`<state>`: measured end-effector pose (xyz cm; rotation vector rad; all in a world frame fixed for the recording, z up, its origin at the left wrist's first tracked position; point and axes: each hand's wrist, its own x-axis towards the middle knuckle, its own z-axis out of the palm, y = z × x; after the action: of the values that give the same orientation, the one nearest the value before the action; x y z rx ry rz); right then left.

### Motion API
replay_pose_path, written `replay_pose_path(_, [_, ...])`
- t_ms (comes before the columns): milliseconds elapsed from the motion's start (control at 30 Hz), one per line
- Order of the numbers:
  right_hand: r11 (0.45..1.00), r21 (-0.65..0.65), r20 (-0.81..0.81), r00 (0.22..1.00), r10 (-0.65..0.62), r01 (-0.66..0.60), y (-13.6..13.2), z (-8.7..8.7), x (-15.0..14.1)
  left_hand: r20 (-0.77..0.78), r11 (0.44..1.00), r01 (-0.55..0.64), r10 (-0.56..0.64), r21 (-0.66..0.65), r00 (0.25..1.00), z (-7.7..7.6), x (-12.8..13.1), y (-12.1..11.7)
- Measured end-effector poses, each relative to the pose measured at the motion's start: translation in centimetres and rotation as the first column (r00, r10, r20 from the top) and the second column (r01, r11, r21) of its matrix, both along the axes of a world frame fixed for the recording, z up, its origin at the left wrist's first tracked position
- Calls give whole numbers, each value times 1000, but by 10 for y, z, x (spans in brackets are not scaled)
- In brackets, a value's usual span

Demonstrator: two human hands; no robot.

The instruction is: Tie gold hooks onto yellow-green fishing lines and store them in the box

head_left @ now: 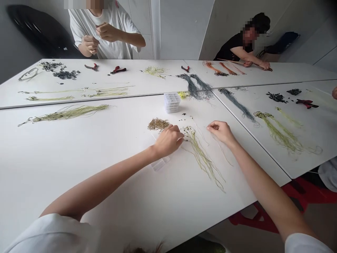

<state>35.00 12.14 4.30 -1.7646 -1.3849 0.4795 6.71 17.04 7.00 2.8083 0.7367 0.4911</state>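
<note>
My left hand [170, 140] is closed in a pinch beside a pile of brass-coloured fish hooks [158, 123]. What its fingers hold is hidden, though a small dark tip shows by the thumb. My right hand [220, 132] pinches a thin pale line [223, 153], which trails down onto the table. Between the hands lies a bundle of yellow-green lines [201, 153] with dark hooks at the upper end. Another single pale line [198, 128] lies just above the bundle. Under my left wrist is a clear plastic tray [160, 163], partly covered by my arm.
A stack of clear boxes [172, 103] stands beyond the hooks. Line bundles lie left [68, 113], grey ones [193, 86] at the back and green ones [281, 131] at right. Pliers [118, 70] lie across the table. Two people work opposite; red stools [308, 195] stand below right.
</note>
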Motion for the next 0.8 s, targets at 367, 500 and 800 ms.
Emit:
replay_pose_path(367, [938,12,310,894,325,-345,-2,6,-68,-153,998,-35,41,42,987,-10,12,5])
replay_pose_path(500, [906,-57,363,837,409,-419,-6,8,-84,-157,998,-32,40,52,987,-10,3,2])
replay_pose_path(800, [876,-75,435,774,459,-477,-11,6,-96,-35,998,-22,20,-51,999,-11,-10,1])
